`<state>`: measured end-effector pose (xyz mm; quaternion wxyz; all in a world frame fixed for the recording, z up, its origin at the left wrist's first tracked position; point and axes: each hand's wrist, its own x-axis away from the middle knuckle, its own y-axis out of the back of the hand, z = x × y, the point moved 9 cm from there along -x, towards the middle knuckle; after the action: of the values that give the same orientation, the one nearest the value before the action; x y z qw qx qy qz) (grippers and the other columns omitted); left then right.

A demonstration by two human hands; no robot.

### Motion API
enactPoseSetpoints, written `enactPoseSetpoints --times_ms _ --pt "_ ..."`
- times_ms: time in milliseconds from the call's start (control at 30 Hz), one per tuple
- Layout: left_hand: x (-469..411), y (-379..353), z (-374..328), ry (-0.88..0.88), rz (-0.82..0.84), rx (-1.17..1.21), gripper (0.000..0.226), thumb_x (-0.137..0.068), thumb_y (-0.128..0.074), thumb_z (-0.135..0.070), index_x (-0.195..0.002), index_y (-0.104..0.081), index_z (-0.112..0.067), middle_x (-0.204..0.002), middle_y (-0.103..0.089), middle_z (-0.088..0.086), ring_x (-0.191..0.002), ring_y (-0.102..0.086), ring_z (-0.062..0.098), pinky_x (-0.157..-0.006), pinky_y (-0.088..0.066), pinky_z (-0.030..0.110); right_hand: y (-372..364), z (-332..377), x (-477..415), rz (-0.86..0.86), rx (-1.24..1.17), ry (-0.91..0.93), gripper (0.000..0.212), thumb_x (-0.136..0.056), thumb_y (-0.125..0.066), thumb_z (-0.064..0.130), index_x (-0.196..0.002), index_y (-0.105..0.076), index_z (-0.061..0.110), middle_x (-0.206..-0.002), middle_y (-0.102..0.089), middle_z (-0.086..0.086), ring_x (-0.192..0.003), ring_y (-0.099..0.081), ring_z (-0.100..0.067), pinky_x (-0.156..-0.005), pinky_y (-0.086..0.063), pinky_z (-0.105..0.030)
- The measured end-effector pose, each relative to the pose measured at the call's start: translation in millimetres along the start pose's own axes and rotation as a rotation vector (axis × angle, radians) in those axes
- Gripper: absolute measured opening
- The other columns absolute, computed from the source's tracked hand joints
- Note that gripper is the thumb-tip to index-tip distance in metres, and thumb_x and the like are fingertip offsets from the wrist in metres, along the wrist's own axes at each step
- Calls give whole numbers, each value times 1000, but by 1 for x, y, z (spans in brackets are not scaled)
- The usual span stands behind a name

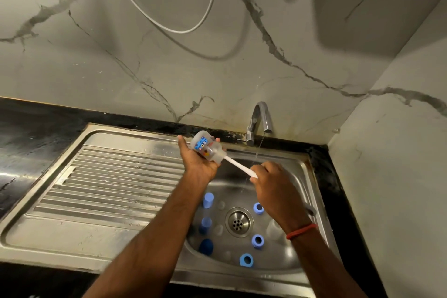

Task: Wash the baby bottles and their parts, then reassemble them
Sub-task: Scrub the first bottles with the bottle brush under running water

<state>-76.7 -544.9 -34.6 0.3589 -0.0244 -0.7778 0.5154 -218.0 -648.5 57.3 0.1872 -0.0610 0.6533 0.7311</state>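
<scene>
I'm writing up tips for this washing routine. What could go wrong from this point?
1. The left hand holds the tilted baby bottle over the sink; a hard push on the white brush handle by the right hand might knock it loose.
2. The tap runs beside the bottle, not into it, so water is wasted.
3. The clear parts near the drain are faint and could be overlooked.

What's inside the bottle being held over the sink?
A white brush handle runs into the mouth of the bottle. The brush head inside is hidden by the cloudy wall.
</scene>
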Motion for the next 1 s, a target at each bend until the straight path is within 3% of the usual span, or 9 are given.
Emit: enactPoseSetpoints --times_ms 167,300,400,467,533,633,767,867,1000 --pt "7 -7 -3 0 2 -86 53 -81 -70 -61 -98 -62 -11 -74 -65 8 -63 -62 19 -64 -54 34 18 11 7 -114 250 15 31 -86 -71 26 -115 -64 18 -62 -55 -2 -50 -51 -14 -47 -27 -21" --pt "6 1 -10 11 -66 8 50 -84 -64 -56 -102 -59 -10 -83 -58 9 -68 -56 19 -61 -49 28 10 28 14 33 189 32 9 -94 -60 30 -103 -61 26 -57 -48 5 -44 -44 -12 -42 -19 -19" --pt "7 -4 -16 -6 20 53 49 -85 -60 -55 -102 -60 -10 -83 -60 8 -70 -61 19 -59 -51 26 -16 12 8 337 -627 -217 17 -102 -50 35 -88 -58 29 -60 -53 8 -50 -48 -9 -45 -36 -25" --pt "10 -18 -17 0 113 47 47 -87 -56 -54 -94 -62 -9 -77 -62 6 -65 -62 18 -54 -51 25 -25 -2 11 435 -997 -434 24 -103 -51 30 -84 -62 22 -53 -46 5 -44 -42 -9 -42 -32 -24" --pt "12 -22 -15 20 127 50 45 -86 -55 -53 -92 -63 -8 -76 -62 6 -64 -63 19 -54 -51 25 -14 -11 7 356 -802 -360 23 -101 -53 32 -86 -65 19 -52 -51 6 -43 -45 -10 -43 -39 -29" --pt "10 -17 -9 12 86 59 44 -90 -51 -47 -98 -65 -6 -87 -65 9 -77 -65 24 -66 -54 32 31 -4 1 -52 85 -43 21 -100 -52 40 -88 -65 27 -55 -54 7 -45 -44 -10 -44 -31 -22" --pt "6 -18 -3 -14 45 41 44 -96 -43 -43 -108 -69 -8 -104 -68 10 -92 -66 27 -81 -52 40 29 17 8 -98 244 26 19 -96 -54 36 -96 -65 20 -53 -45 6 -43 -30 -8 -44 -15 -17" --pt "5 -13 -6 -44 61 37 37 -94 -45 -39 -99 -70 -12 -88 -66 8 -73 -61 23 -72 -51 32 10 13 10 58 38 25 20 -101 -49 40 -90 -58 26 -54 -47 8 -44 -44 -9 -42 -38 -26" --pt "8 -4 -10 -42 127 -8 36 -94 -43 -40 -99 -68 -14 -77 -61 6 -63 -57 20 -63 -46 28 -9 -8 11 378 -738 -243 16 -98 -57 29 -84 -64 25 -63 -59 10 -55 -53 -4 -60 -50 -34"
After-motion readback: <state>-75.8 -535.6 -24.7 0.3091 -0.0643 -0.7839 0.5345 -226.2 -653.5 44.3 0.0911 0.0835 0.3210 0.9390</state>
